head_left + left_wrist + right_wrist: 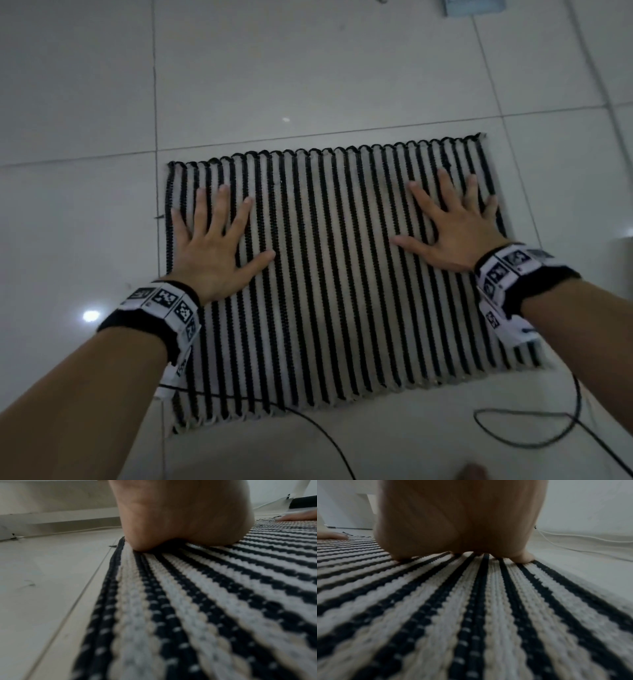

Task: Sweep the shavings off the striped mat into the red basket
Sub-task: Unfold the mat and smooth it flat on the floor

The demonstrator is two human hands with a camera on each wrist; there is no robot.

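One striped mat (335,267) lies flat on the pale tiled floor (274,68), with two hands on it. Its long axis runs from the person's left to their right, slightly skewed so the right end sits farther away; the black and cream stripes run across the short way, from the near edge to the far edge. The left hand (212,253) rests palm down by the mat's left edge, toward the far left corner, fingers straight and spread wide, holding nothing. The right hand (448,233) lies the same way near the right edge, toward the far right corner, fingers fanned out flat on the weave. Both wrist views show the heel of a palm pressed onto the stripes, and each catches the other hand's fingertips lying on the mat. One black cable (534,431) loops on the floor past the mat's near right corner, and another runs off from under its near edge. A few dark specks dot the floor beside the left edge; they may be shavings, though the blur leaves that unsure.
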